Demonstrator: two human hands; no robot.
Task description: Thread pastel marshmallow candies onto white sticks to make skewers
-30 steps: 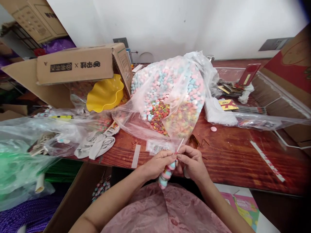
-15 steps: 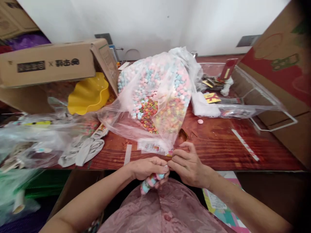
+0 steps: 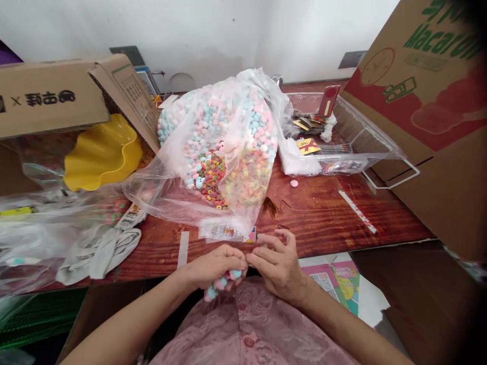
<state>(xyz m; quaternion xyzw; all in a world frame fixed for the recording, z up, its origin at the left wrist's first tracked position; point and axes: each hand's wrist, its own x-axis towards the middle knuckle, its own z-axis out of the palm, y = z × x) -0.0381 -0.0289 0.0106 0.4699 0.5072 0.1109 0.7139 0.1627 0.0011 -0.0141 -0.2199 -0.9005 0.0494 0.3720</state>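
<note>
My left hand (image 3: pixel 216 262) is closed around a small clear bag of candies (image 3: pixel 217 288), pink, blue and white, just in front of the table's near edge. Beside it, my right hand (image 3: pixel 280 267) pinches with thumb and index finger at the bag's top end; its other fingers are raised. Whatever lies between those fingertips is too small to make out. Beyond the hands, a large clear plastic bag (image 3: pixel 216 114) full of pastel candies and small coloured rings lies on the table. Gold twist ties (image 3: pixel 271 207) and a printed packet (image 3: pixel 224 231) are near its front.
A clear plastic tray (image 3: pixel 365 159) with packets stands at the right, against a tall cardboard box (image 3: pixel 403 121). On the left are an open carton (image 3: pixel 49 109), a yellow wavy bowl (image 3: pixel 102 157) and grey gloves (image 3: pixel 102 253). A single pink candy (image 3: pixel 293 183) and a white strip (image 3: pixel 357 212) lie on the wooden table (image 3: pixel 315 208).
The view has turned to the right, so everything appears further left. Both hands stay together at the small bag's top, with the right fingers still pinched there.
</note>
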